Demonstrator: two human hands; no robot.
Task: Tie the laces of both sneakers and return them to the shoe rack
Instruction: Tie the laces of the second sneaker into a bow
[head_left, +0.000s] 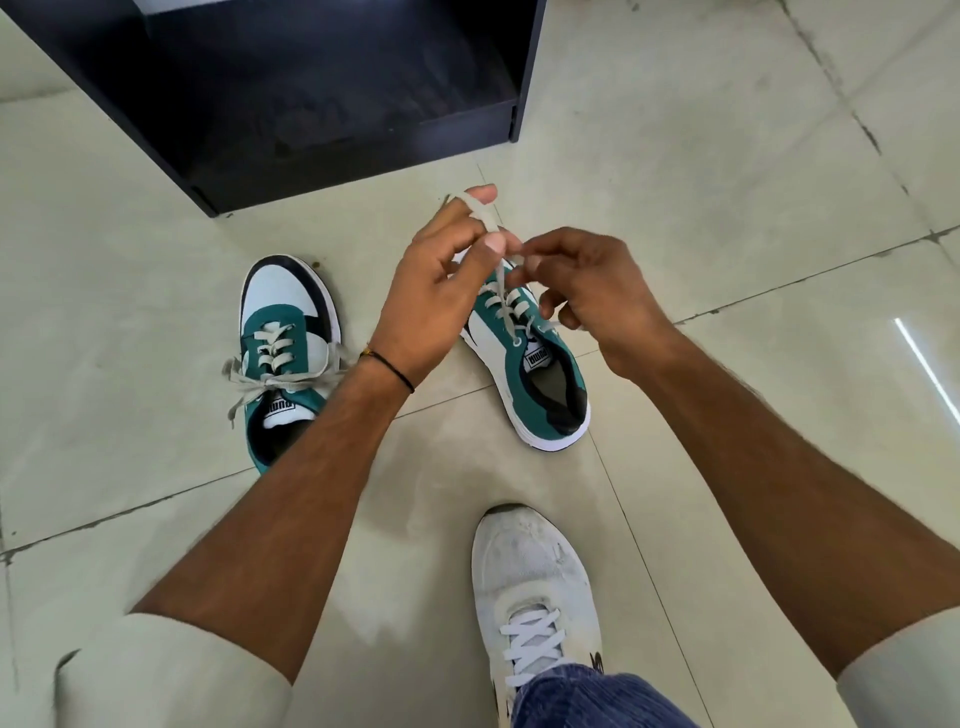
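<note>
Two green, white and black sneakers stand on the tiled floor. The left sneaker (283, 343) has its beige laces tied in a bow. The right sneaker (540, 374) sits under my hands, toe hidden by them. Its beige lace (500, 291) rises from the eyelets. My left hand (441, 291) has the lace looped over its index finger and pinched at the thumb. My right hand (587, 291) pinches the lace beside the left thumb. The black shoe rack (322, 93) stands just beyond the sneakers, its lowest shelf open towards me.
My own foot in a white shoe (535, 597) with a blue trouser cuff stands on the floor near the bottom centre. Pale glossy floor tiles (727, 156) with dark grout lines surround everything.
</note>
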